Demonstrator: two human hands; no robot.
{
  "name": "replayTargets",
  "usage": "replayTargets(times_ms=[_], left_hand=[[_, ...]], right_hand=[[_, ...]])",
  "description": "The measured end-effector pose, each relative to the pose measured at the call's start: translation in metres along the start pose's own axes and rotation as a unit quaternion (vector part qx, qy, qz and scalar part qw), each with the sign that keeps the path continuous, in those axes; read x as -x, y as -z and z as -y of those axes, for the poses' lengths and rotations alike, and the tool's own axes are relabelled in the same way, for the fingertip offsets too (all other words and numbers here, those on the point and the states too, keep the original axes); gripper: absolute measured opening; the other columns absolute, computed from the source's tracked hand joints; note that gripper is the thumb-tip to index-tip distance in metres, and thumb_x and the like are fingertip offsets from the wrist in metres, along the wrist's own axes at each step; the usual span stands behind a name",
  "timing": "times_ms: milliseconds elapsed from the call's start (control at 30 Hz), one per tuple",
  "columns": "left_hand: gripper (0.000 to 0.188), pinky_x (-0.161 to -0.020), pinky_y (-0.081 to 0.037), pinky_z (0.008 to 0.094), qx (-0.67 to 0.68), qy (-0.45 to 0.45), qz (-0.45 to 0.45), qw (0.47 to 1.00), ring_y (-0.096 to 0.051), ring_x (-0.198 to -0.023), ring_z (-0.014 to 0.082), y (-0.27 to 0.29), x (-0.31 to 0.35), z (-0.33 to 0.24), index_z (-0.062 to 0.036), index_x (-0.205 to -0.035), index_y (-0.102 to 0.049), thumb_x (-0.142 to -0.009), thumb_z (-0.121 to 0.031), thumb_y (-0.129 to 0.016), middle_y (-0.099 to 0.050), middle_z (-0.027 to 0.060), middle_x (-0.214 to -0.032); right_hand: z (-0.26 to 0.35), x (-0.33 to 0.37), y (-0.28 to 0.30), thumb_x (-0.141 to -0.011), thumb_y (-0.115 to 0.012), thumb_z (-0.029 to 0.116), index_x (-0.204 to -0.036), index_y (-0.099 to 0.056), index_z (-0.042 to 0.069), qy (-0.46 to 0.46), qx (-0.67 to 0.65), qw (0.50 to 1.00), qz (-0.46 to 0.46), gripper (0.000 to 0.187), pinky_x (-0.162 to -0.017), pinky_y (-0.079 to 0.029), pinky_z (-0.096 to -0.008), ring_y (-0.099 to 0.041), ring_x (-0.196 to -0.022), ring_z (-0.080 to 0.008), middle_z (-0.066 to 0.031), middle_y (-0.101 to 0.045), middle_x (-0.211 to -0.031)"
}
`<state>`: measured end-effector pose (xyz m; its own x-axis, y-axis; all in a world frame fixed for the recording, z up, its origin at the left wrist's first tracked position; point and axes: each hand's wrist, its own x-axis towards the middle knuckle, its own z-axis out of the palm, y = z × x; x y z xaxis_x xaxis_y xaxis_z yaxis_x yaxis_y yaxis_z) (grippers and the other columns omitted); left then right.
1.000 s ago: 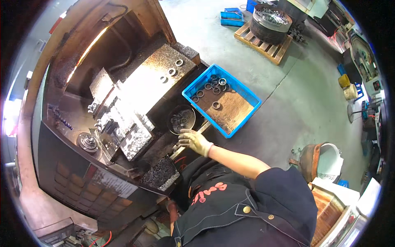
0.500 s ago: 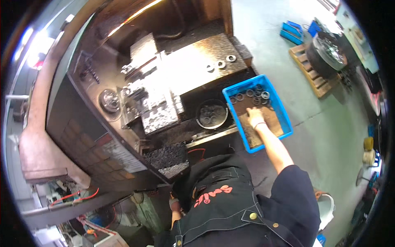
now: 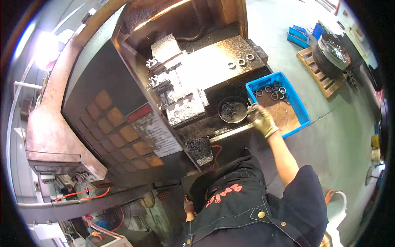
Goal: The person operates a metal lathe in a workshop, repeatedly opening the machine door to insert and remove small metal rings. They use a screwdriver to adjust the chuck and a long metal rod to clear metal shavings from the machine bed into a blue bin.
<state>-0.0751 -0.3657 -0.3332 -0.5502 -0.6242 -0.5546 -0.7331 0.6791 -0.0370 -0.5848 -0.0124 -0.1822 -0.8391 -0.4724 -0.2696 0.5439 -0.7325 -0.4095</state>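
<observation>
My right hand point(image 3: 262, 120), in a yellowish glove, is over the near left edge of the blue crate point(image 3: 302, 109). Its fingers are curled together; a greyish bit shows at their tips, too small to name. Dark metal rings point(image 3: 276, 91) lie on the brown bottom of that crate, towards its far end. Left of the hand, a round pan point(image 3: 233, 119) holds several more rings. My left hand point(image 3: 189, 207) hangs low beside my body, gloved, its fingers mostly hidden.
Three rings point(image 3: 241, 62) sit on the machine's metal table point(image 3: 222, 55). A dark door panel point(image 3: 96, 88) with a paper sheet stands at left. Below the table is a bin of dark chips point(image 3: 199, 149). A wooden pallet point(image 3: 317, 74) bears a drum at far right.
My right hand has come from inside the blue crate to its near left edge, fingers now curled. The view has shifted, and the door panel now hides the round chuck seen before.
</observation>
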Motion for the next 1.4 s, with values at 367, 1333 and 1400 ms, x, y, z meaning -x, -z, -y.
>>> replayTargets(times_ms=[367,1333,1400], left_hand=[[0.042,-0.069,-0.045,0.0366,0.392,0.148,-0.012,0.908,-0.060,-0.081,0.0269,0.024,-0.054,0.109,-0.0010,-0.113,-0.052,-0.078,-0.024,-0.057,-0.060,0.0148,-0.094],[0.036,-0.073,-0.045,0.0274,0.484,0.014,-0.190,0.854,-0.054,-0.082,0.0169,0.018,0.036,0.095,-0.0032,-0.103,-0.049,-0.068,-0.001,-0.056,-0.053,0.0052,-0.096],[0.037,-0.074,-0.045,0.0259,0.616,-0.022,-0.170,0.769,-0.054,-0.083,0.0168,0.033,0.051,0.082,-0.0029,-0.103,-0.048,-0.068,0.003,-0.055,-0.052,0.0061,-0.100]], right_hand=[[-0.219,0.072,-0.150,-0.090,-0.044,0.031,-0.107,-0.055,0.001,0.069,0.289,0.955,-0.010,0.035,-0.080,-0.040,-0.0242,-0.052,-0.087,-0.0125,-0.0037,-0.059,-0.099],[-0.415,0.051,-0.241,-0.086,-0.056,0.032,-0.098,-0.056,0.003,0.001,0.189,0.982,-0.030,0.033,-0.068,-0.039,-0.0214,-0.049,-0.078,-0.0078,-0.0001,-0.057,-0.086],[-0.428,0.051,-0.258,-0.085,-0.056,0.028,-0.095,-0.054,0.005,-0.056,0.120,0.990,-0.037,0.024,-0.072,-0.042,-0.0225,-0.052,-0.080,-0.0084,-0.0010,-0.058,-0.087]])
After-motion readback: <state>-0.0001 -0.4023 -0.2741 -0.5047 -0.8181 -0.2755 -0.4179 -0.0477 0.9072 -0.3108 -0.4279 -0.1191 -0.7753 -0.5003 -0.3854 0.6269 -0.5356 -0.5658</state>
